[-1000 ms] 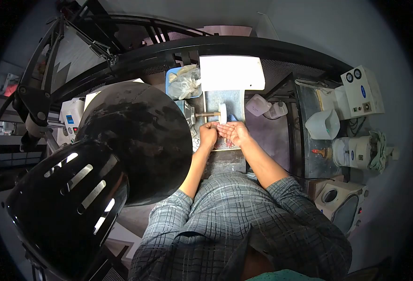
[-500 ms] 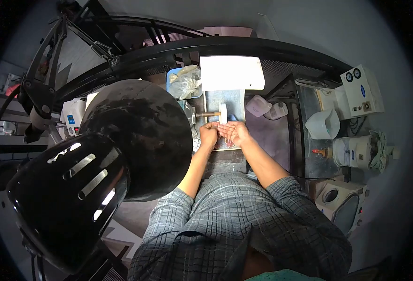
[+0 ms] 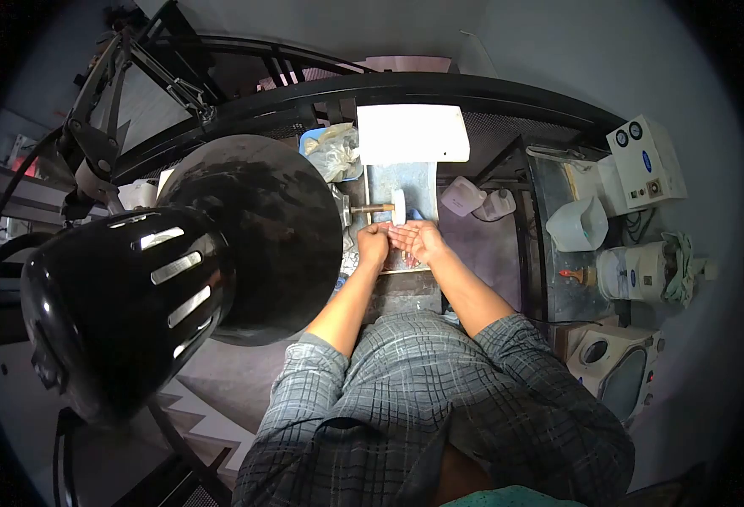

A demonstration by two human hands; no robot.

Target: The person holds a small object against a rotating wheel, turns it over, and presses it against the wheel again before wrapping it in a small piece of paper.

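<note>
A white wheel [image 3: 399, 207] sits at the end of a brownish spindle [image 3: 374, 208] that comes from a machine on the left. Just below the wheel, my left hand [image 3: 374, 246] is closed, its fingers pinched round something too small to make out. My right hand [image 3: 420, 241] is beside it, palm turned up, with its fingers pressed together towards the left fingertips and the wheel's lower edge. What lies between the two hands is hidden. Beneath them is a light, dusty tray [image 3: 426, 181].
A big black lamp [image 3: 254, 245] fills the left side, close to my left forearm. A white panel [image 3: 412, 133] stands behind the wheel, beside a blue bin with plastic bags [image 3: 333, 152]. Right: plastic jugs [image 3: 463, 196], a white pitcher [image 3: 577, 225], a brush [image 3: 578, 275] and white machines [image 3: 647, 162].
The view has shifted slightly, and the lamp appears turned and a little higher. Both hands keep nearly the same pose below the wheel.
</note>
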